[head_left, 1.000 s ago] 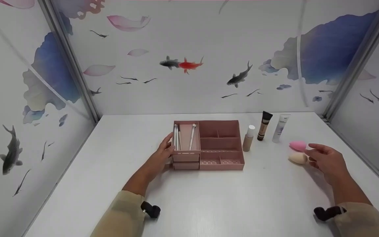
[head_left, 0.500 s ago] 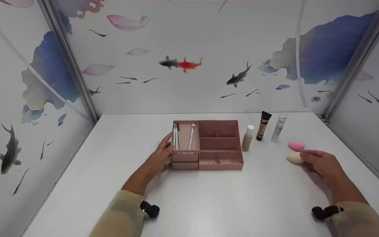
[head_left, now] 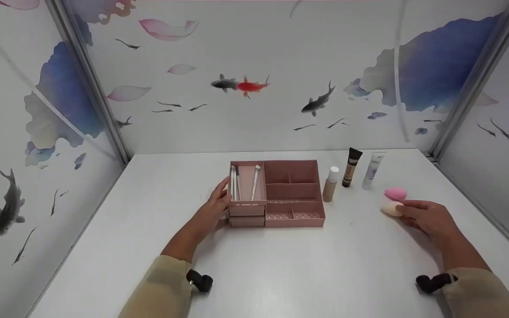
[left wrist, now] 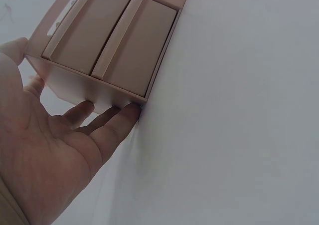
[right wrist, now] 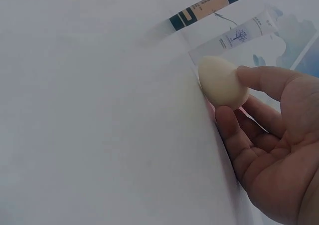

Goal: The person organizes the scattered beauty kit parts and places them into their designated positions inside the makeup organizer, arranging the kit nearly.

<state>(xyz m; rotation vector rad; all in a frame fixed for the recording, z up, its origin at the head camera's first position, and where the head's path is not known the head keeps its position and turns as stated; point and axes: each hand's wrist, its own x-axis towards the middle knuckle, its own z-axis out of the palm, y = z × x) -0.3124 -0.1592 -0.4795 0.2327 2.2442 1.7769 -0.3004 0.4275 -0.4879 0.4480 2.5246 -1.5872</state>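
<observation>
Right hand [head_left: 429, 218] moved in, pinching cream sponge [head_left: 389, 209], lower right | left hand [head_left: 214, 210] loosely spread against organizer [head_left: 292, 170], centre | shallow pinch could let sponge slip

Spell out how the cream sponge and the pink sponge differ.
The cream sponge is pale, the pink sponge vivid pink. The right hand pinches the cream sponge; the pink sponge is not gripped. In the head view, the pink sponge lies just beyond the cream sponge. Both look rounded.
</observation>
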